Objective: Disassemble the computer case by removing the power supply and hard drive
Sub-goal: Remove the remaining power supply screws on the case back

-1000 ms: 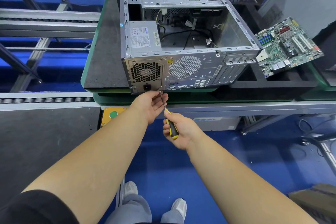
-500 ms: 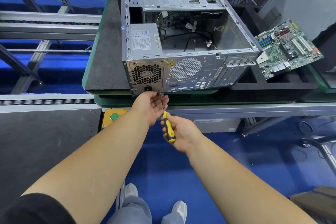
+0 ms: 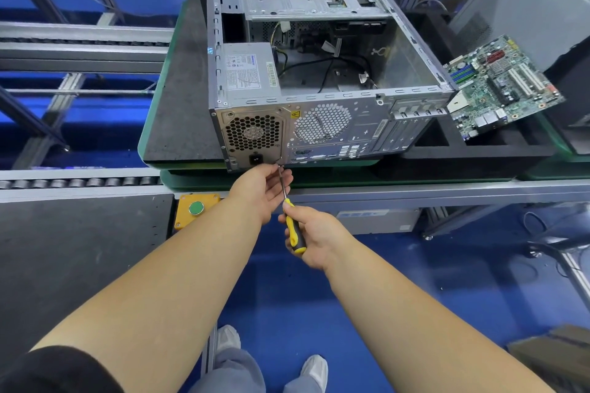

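An open grey computer case (image 3: 412, 73) lies on its side on a dark pallet (image 3: 178, 105). The power supply (image 3: 245, 70) sits in its near left corner, fan grille facing me. My right hand (image 3: 314, 234) grips the yellow-and-black handle of a screwdriver (image 3: 294, 226). Its tip meets the lower right corner of the power supply's rear plate. My left hand (image 3: 261, 190) pinches the metal shaft just below the case. Loose cables lie inside. The drive cage (image 3: 306, 0) is at the far end; its contents are hard to make out.
A green motherboard (image 3: 501, 83) leans on a black foam tray to the right of the case. A yellow box with a green button (image 3: 195, 208) sits on the conveyor frame below the pallet. Rollers run to the left, and the floor is blue.
The view has shifted slightly. My right hand has turned on the screwdriver handle, showing more of it; both hands stay at the same screw.
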{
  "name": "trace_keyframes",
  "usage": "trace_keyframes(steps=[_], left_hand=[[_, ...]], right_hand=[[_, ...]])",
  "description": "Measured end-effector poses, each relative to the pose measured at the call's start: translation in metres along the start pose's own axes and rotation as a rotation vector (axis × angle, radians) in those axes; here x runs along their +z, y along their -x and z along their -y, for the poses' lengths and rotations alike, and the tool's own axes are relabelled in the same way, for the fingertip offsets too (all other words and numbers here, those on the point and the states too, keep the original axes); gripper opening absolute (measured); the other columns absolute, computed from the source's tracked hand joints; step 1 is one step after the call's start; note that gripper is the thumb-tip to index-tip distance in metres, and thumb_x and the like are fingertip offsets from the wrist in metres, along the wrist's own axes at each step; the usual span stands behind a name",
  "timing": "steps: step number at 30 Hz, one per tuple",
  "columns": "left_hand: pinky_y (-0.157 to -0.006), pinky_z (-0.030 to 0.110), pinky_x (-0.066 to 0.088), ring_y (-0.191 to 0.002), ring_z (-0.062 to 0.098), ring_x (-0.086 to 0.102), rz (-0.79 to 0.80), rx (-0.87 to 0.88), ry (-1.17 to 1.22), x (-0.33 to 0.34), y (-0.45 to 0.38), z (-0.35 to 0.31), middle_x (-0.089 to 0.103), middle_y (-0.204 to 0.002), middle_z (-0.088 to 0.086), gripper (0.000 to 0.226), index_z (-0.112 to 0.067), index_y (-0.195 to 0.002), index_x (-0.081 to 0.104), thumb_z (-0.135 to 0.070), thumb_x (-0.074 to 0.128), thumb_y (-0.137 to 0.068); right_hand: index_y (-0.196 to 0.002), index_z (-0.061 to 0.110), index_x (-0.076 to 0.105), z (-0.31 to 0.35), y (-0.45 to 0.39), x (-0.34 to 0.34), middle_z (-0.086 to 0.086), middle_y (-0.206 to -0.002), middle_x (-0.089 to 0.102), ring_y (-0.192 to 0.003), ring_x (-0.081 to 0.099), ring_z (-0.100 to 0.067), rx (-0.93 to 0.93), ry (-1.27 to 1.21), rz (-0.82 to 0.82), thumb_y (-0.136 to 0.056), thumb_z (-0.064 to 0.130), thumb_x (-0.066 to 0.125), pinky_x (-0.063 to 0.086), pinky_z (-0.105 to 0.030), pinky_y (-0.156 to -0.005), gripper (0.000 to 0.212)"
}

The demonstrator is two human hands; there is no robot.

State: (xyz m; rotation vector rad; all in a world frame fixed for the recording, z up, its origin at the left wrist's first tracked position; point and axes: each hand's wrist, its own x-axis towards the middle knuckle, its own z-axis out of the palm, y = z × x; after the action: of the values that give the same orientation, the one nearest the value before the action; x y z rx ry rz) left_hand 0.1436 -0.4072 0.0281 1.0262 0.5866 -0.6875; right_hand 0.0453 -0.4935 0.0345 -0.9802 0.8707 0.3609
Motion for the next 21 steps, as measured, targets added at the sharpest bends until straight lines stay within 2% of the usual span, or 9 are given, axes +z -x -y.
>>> trace_keyframes(steps=[9,16,21], left_hand=[[-0.064,0.027,0.056,-0.070,0.013,0.074,-0.006,0.026,0.034,0.000,0.003,0.005,0.076,-0.079,0.005,0.015,-0.007,-0.104,0.065,-0.017,0.055,-0.099],[-0.059,0.025,0.056,-0.070,0.012,0.074,-0.021,0.039,0.019,0.001,0.004,0.007,0.076,-0.078,0.004,0.012,-0.006,-0.100,0.064,-0.015,0.058,-0.098],[-0.057,0.022,0.057,-0.073,0.011,0.074,-0.002,0.071,-0.020,0.000,0.013,0.008,0.077,-0.081,0.003,0.010,-0.008,-0.099,0.064,-0.015,0.058,-0.097]], right_hand=[[-0.100,0.008,0.070,0.000,0.002,-0.004,-0.002,-0.075,0.070,-0.062,0.056,-0.013,0.005,-0.012,0.025,-0.090,0.025,0.071,0.049,-0.026,-0.056,0.020],[-0.099,0.008,0.070,-0.001,0.000,-0.012,-0.002,-0.075,0.071,-0.061,0.056,-0.013,-0.001,-0.020,0.042,-0.091,0.024,0.071,0.049,-0.025,-0.056,0.019],[-0.102,0.011,0.068,0.000,0.002,-0.021,0.002,-0.077,0.072,-0.065,0.056,-0.013,-0.027,0.105,0.062,-0.095,0.028,0.064,0.042,-0.025,-0.058,0.018]])
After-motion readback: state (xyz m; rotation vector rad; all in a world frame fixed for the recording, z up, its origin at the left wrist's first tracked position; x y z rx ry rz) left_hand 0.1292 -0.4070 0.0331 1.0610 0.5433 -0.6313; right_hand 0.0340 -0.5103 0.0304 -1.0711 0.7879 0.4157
